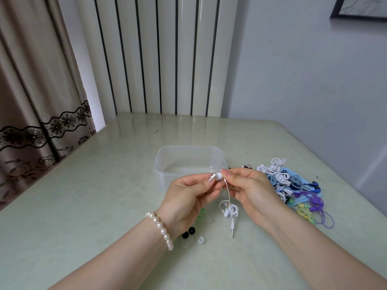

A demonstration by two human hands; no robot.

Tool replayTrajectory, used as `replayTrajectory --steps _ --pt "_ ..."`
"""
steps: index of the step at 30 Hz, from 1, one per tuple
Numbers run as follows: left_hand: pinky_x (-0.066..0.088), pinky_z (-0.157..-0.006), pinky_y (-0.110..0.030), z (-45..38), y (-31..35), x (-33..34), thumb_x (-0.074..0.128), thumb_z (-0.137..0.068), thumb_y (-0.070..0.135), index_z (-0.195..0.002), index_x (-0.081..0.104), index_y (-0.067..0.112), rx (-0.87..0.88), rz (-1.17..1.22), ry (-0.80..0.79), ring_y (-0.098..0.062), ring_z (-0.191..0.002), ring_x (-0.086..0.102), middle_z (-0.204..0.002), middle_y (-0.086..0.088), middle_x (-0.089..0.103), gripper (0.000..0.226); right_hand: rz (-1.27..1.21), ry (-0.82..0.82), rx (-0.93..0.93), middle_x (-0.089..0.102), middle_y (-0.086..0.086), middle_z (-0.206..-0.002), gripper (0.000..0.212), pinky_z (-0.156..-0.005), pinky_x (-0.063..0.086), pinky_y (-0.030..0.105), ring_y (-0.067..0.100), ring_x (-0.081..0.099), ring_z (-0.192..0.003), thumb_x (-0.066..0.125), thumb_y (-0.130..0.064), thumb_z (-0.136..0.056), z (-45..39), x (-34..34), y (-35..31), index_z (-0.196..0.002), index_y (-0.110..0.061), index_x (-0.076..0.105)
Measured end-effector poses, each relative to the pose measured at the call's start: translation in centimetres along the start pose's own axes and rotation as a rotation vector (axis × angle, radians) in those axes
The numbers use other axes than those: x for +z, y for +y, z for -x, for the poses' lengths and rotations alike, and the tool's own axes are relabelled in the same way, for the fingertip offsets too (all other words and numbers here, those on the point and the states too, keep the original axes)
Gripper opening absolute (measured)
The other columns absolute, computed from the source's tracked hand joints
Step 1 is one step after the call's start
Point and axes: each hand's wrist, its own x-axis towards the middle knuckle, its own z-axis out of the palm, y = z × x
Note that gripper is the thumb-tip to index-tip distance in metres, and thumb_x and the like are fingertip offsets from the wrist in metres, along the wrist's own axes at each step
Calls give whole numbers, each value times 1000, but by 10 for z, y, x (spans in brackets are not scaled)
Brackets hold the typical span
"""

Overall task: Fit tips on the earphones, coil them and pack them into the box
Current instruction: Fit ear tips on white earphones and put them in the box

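Note:
My left hand point(188, 195) and my right hand point(249, 189) meet above the table and pinch a white earbud point(219, 176) between their fingertips. The white earphone cable point(228, 209) hangs below it in a loose bundle, with its jack plug point(232, 228) dangling near the tabletop. A clear plastic box point(188, 164) stands open just behind the hands; nothing shows inside it. Loose ear tips lie under my left wrist: two black tips point(188, 232), a white tip point(201, 239) and green tips point(201, 214).
A heap of earphones point(293, 185) in white, blue, purple and yellow lies on the table to the right of my right hand. The pale green table point(104, 195) stands against a radiator point(157, 59), with a curtain point(31, 101) at the left.

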Motion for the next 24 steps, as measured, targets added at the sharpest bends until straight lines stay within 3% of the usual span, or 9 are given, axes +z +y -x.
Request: replayTrajectory --steps 6,11,15,17,21,24 --pt "55 -55 -17 -1 -1 -1 63 -61 0 -68 73 -1 16 -29 -6 -12 -59 68 -69 -13 70 12 2 -39 12 62 11 -73 17 -72 40 30 19 55 -71 70 -23 -56 1 1 0 -66 -8 70" --pt "55 -56 -18 -4 -2 -3 64 -61 0 -71 72 -2 -3 -30 4 -12 -61 68 -72 -14 70 14 90 -36 -6 65 4 -69 12 -69 37 26 14 55 -69 69 -26 -58 2 1 -1 -61 -15 72" --pt "57 -64 -20 -5 1 -5 60 -74 -1 -84 70 -6 -25 24 -2 -12 -68 69 -82 -16 71 15 303 25 -70 65 -6 -60 17 -57 37 18 6 52 -60 65 -31 -76 -1 -1 -8 -68 -18 73" --pt "57 -67 -21 -6 3 -6 56 -82 -4 -90 67 -7 -34 62 10 -13 -69 69 -85 -17 71 14 357 12 -74 69 -5 -67 28 -61 40 23 8 55 -66 61 -44 -71 -2 -4 -13 -75 -20 74" --pt "58 -67 -24 -8 7 -8 55 -83 -6 -82 66 -4 -18 96 64 -16 -66 70 -77 -14 71 10 629 -139 -34 65 -2 -77 45 -62 46 22 5 56 -67 74 -42 -53 2 -19 -26 -94 -23 69" --pt "58 -67 -24 -7 7 -7 56 -82 -6 -84 65 -5 -14 61 47 -16 -67 70 -76 -14 71 9 880 -280 85 61 -2 -70 39 -53 41 15 5 53 -57 83 -33 -58 8 -23 -26 -91 -19 68"
